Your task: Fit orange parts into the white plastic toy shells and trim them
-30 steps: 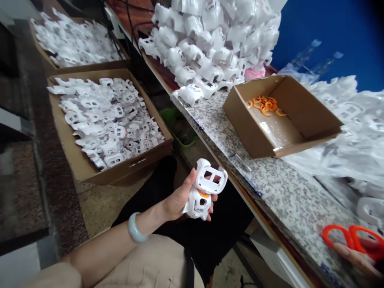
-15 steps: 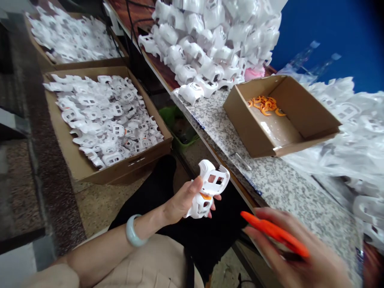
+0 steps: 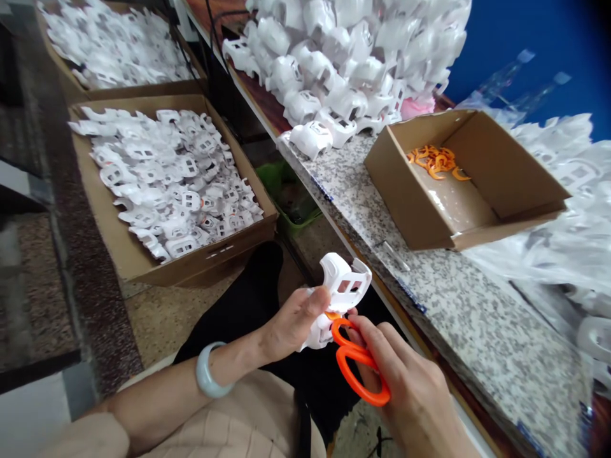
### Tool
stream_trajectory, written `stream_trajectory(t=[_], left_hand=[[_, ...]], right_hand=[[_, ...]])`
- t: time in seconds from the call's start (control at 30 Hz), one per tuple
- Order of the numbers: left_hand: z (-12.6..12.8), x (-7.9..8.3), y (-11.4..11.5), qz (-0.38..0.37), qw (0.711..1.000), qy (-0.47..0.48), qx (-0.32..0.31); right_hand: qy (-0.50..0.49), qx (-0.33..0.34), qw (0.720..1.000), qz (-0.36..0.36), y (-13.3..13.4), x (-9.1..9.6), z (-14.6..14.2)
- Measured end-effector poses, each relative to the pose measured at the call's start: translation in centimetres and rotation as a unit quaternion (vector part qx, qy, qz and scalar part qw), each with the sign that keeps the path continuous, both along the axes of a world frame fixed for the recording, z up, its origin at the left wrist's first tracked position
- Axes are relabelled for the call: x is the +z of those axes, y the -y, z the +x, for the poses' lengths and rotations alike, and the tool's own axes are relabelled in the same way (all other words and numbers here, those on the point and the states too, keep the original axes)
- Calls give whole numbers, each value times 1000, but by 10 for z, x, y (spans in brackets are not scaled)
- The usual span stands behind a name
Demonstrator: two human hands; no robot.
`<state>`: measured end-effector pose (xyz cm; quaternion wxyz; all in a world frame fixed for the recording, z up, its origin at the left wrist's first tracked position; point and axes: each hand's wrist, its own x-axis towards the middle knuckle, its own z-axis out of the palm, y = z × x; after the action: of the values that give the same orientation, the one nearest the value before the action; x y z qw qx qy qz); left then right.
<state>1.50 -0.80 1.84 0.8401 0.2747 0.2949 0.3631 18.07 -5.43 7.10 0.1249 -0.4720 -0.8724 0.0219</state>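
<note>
My left hand [image 3: 293,321] is closed around a white plastic shell [image 3: 346,283] with square openings, held above my lap. A second white rounded section [image 3: 319,332] lies below it in the same grip; whether the two are one piece I cannot tell. A small orange piece [image 3: 333,315] sits between them. My right hand [image 3: 405,375] grips a pair of scissors by the blade end, which the hand hides. The orange scissors handles [image 3: 365,375] point toward the white shell, and the upper loop is up against the orange piece or very close to it.
A cardboard box [image 3: 405,197] with several orange curved pieces [image 3: 436,160] stands on the speckled tabletop [image 3: 458,305]. White shells [image 3: 329,70] are piled behind it. Cardboard cartons [image 3: 200,267] full of white parts stand at left, near a green bin [image 3: 303,219]. A clear stick [image 3: 395,256] lies near the table edge.
My right hand has swung left with the scissors, bringing the orange handles to the white shell. My left hand keeps its hold, nearly in place. The view has shifted slightly.
</note>
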Motion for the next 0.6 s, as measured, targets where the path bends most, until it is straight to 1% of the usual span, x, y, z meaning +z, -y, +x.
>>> stream_trajectory(t=[0.1, 0.2, 0.27, 0.33, 0.4, 0.47, 0.5, 0.53, 0.6], left_hand=[[0, 3, 1, -7, 1000, -15, 7], [-2, 6, 0, -4, 999, -36, 10], [-4, 7, -2, 6, 999, -52, 4], [-6, 6, -3, 28, 997, -70, -7], [-8, 3, -4, 62, 994, -93, -19], [-9, -1, -5, 88, 989, -113, -27], [-9, -2, -6, 93, 988, -120, -28], [-8, -3, -6, 90, 988, -125, -26], [-8, -3, -6, 74, 989, -125, -13]], right_hand=[[20, -6, 1000, -8, 0, -4, -3], [21, -44, 999, -6, 1, -11, -8], [18, -69, 997, -22, 2, -15, -11], [-2, -76, 995, -63, 0, -18, -11], [-43, -66, 989, -122, -2, -20, -9], [-74, -53, 983, -158, -5, -23, -6], [-75, -49, 984, -155, -6, -25, -5], [-65, -47, 987, -136, -7, -27, -5], [-19, -52, 996, -68, -7, -29, -7]])
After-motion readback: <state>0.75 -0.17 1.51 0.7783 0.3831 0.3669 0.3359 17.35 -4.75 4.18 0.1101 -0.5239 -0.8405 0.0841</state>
